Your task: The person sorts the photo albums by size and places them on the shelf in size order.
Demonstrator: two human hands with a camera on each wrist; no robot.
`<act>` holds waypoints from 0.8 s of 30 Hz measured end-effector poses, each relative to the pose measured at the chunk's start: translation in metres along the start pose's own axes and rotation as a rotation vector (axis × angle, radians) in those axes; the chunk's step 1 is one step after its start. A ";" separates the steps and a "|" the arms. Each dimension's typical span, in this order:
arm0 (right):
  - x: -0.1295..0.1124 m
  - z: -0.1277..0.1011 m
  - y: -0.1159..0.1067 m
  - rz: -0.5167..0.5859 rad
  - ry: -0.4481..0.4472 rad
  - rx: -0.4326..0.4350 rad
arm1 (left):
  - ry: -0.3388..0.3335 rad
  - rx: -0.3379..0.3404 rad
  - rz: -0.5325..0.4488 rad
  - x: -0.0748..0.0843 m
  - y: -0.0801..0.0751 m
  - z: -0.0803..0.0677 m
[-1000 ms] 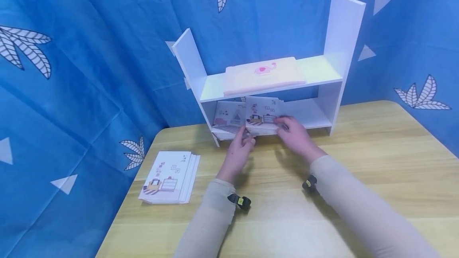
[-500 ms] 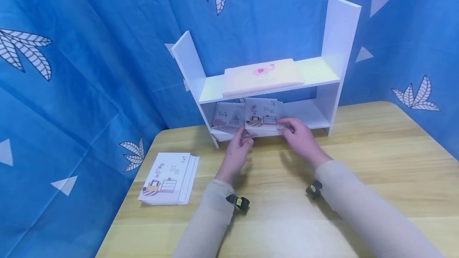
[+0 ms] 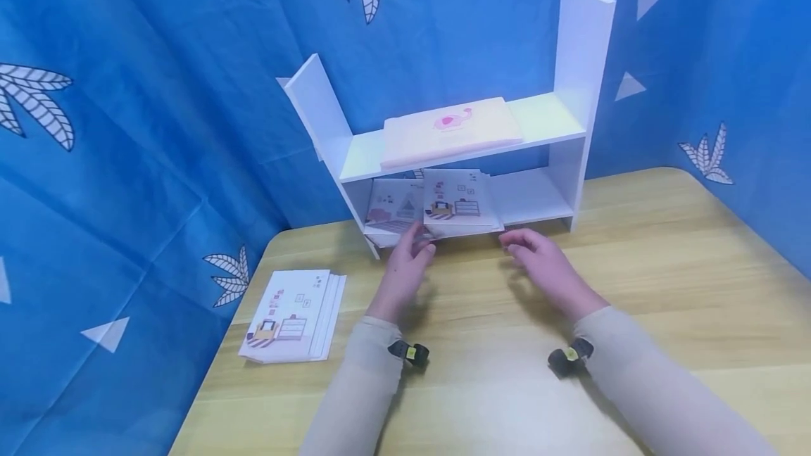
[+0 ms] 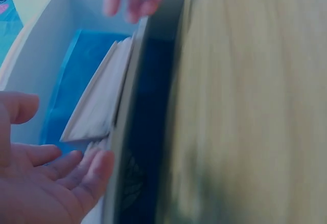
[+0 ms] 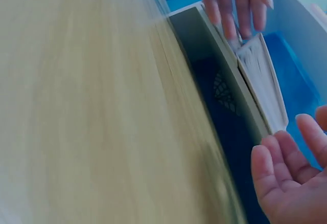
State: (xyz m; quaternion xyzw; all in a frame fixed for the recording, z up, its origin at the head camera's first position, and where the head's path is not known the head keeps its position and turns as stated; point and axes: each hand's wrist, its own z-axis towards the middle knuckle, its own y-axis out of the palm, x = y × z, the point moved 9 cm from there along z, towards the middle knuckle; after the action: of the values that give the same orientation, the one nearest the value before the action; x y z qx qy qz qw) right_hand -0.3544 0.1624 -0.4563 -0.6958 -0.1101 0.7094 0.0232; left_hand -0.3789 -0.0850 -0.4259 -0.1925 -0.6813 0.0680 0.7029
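On the lower board of the white shelf (image 3: 538, 195), at the desk's far edge, a batch of booklets (image 3: 459, 199) leans. Left hand (image 3: 405, 273) touches its front with relaxed fingers; right hand (image 3: 545, 266) hovers spread, just clear. Another booklet stack (image 3: 291, 315) lies near the desk's left edge.

illustrated booklets (image 3: 461, 203) lean upright on the white shelf's (image 3: 538, 195) lower level

Wrist views blurred; booklets (image 3: 459, 203) partly hidden under shelf (image 3: 545, 122)
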 end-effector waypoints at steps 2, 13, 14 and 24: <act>0.005 0.000 -0.003 -0.011 0.029 -0.006 | 0.005 0.011 0.026 0.001 -0.008 -0.003; 0.018 0.001 -0.005 0.013 0.052 -0.063 | 0.025 0.077 0.386 0.002 -0.096 -0.019; 0.019 0.002 -0.005 0.018 0.048 -0.067 | 0.023 0.069 0.415 0.001 -0.101 -0.020; 0.024 0.007 -0.005 0.037 0.040 -0.082 | -0.149 -0.025 0.633 -0.025 -0.158 -0.031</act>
State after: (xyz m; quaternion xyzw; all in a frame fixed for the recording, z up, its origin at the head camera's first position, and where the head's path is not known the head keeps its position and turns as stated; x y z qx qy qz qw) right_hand -0.3629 0.1710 -0.4784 -0.7123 -0.1256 0.6904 -0.0164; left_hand -0.3760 -0.2446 -0.3916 -0.3977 -0.6382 0.2887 0.5926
